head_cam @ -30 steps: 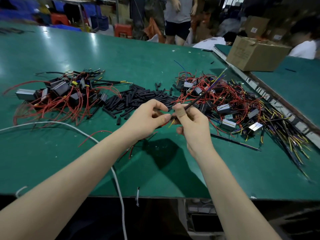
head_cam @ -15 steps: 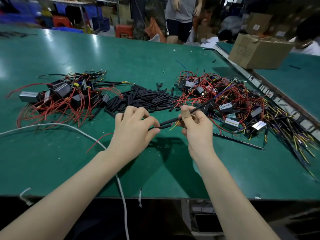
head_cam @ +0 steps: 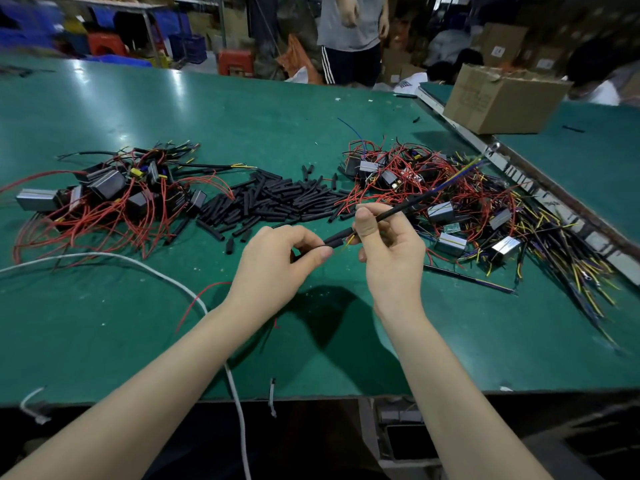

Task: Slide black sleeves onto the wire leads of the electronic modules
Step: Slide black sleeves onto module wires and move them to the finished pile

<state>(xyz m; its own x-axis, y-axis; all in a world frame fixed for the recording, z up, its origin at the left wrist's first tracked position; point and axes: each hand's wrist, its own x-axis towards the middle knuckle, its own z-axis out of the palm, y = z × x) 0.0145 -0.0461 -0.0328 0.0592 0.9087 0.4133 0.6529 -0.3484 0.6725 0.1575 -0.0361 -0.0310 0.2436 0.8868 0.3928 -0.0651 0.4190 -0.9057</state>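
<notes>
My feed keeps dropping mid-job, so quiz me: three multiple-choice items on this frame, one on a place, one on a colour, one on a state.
1. Where does the pile of loose black sleeves lie?
A. Inside the cardboard box
B. Between the two heaps of modules
C. At the table's near edge

2. What colour is the table top?
A. Green
B. Grey
C. White

3. What is the left hand doing?
A. Lying flat on the table
B. Pinching a black sleeve
C. Hanging idle

Key: 1 B, the sleeves lie between the left heap and the right heap. 2 A, the bare surface is green. 3 B, its fingers close on a black sleeve by the wire lead that the right hand pinches.
</notes>
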